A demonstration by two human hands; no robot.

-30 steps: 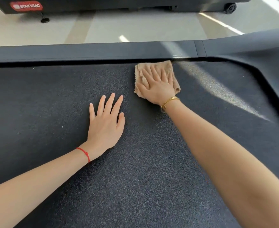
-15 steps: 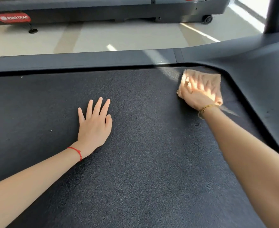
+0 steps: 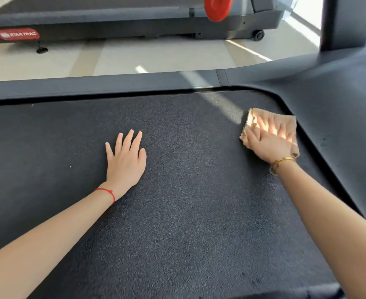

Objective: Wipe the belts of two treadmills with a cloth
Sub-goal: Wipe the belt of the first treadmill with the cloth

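1. The right hand (image 3: 268, 143) lies flat on the cloth (image 3: 285, 124), fingers spread and straight rather than curled round it. Pressing with the whole palm likely keeps the folded cloth bearing evenly on the surface as it slides.
2. Under that hand, the tan cloth rests on the belt (image 3: 188, 212), its far and right edges showing past the fingertips. A bar of sunlight falls across the fingers and cloth, washing out some detail.
3. Just right of the cloth runs the belt's curved border, where it meets the dark side cover (image 3: 339, 126). The cloth sits close to this corner, so I judge the wipe is working the belt's edge.
4. Well to the left of the pressing hand, the left hand (image 3: 126, 162) rests flat on the bare belt, fingers straight, holding nothing. It seems to serve as a prop for the person's weight while leaning forward.
5. Beyond both hands lies the side rail (image 3: 91, 85), then pale floor.
6. Farther still stands a second treadmill (image 3: 113, 22). Whether its belt has been wiped I cannot tell.
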